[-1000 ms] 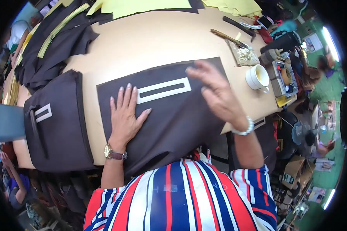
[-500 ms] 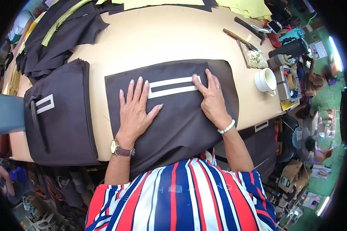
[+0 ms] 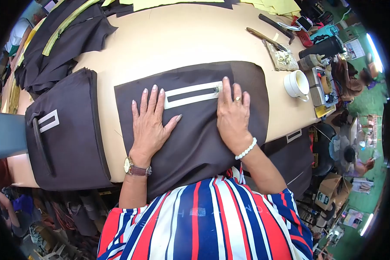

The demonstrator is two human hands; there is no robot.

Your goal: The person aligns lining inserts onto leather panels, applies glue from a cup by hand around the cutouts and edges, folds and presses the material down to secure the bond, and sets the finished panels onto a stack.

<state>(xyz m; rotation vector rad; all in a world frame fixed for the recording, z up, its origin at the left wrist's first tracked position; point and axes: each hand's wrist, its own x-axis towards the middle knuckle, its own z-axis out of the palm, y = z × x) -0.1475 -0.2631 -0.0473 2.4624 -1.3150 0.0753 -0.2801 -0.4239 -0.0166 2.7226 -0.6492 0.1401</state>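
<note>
White rectangular frame: on dark brown fabric sheet, near far edge; long axis left-right, right end angled slightly away.
Left hand: flat, fingers open.
Right hand: fingers extended at frame's right end.
Sheet margins: tan surface visible beyond, left and right.
</note>
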